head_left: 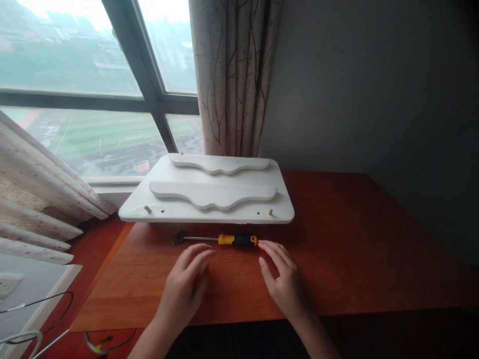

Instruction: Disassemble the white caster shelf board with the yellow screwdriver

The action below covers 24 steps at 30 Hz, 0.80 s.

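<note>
A screwdriver [238, 240] with a yellow and black handle lies on the wooden table, its shaft pointing left. At its tip rests a small heap of dark screws [180, 236]. My left hand [190, 276] hovers in front of the shaft, fingers curved and apart, holding nothing. By the handle's right end is my right hand [281, 276], thumb and fingers spread; whether its fingertips touch the handle I cannot tell. Behind the screwdriver lies a white board [207, 217] with rounded corners, wooden dowels and small holes. Two white scalloped boards [213, 193] are on top of it.
The brown table [344, 249] reaches far to the right, along a grey wall. A window [75, 134] and patterned curtains [234, 75] stand behind and to the left. Cables [56, 319] hang at the lower left, near a wall socket [9, 285].
</note>
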Tool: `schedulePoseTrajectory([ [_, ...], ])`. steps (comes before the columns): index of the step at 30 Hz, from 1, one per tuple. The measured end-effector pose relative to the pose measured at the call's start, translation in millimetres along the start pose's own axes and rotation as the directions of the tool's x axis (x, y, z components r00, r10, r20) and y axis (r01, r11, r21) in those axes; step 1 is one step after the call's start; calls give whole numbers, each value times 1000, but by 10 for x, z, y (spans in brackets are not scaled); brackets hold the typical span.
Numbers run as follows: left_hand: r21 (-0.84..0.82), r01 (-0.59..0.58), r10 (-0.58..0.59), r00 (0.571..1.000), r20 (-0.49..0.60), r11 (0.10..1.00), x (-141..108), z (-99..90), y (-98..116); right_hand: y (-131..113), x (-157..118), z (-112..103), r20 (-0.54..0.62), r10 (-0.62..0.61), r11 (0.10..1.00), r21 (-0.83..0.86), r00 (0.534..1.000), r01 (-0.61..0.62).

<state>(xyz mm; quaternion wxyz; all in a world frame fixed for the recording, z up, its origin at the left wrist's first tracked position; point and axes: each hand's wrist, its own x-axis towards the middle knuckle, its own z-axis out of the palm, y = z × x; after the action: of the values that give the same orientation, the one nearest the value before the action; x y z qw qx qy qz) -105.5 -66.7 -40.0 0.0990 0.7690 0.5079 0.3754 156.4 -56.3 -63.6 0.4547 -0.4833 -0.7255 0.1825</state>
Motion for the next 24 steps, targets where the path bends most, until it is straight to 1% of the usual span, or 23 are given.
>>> schedulePoseTrajectory([
  [2,-225,30,-9,996,92,974,-18,191,269,-83,-106,-17,29,57,990,126,998,-61],
  [3,-338,47,-3,991,130,940,-21,294,393,-122,-149,-9,52,87,978,187,995,-95],
  [5,-513,99,-16,986,164,853,-14,508,604,-179,-211,29,93,134,951,269,987,-155],
  [6,-572,145,-59,984,167,808,-5,612,686,-195,-230,53,98,151,944,282,984,-173],
  [8,-666,249,-190,968,162,703,21,792,796,-203,-250,92,93,185,940,275,978,-204],
  [9,-685,297,-239,954,182,665,36,858,824,-198,-252,105,92,205,937,268,974,-223],
  [10,-694,317,-256,947,194,646,48,905,836,-191,-253,113,96,225,934,261,970,-243],
  [12,-697,338,-265,940,216,632,63,942,823,-179,-253,117,116,249,928,254,961,-271],
  [16,-701,350,-260,936,237,621,54,903,758,-186,-257,116,150,238,933,241,960,-268],
  [24,-707,366,-272,930,247,606,67,878,770,-210,-228,135,122,242,936,232,962,-265],
])
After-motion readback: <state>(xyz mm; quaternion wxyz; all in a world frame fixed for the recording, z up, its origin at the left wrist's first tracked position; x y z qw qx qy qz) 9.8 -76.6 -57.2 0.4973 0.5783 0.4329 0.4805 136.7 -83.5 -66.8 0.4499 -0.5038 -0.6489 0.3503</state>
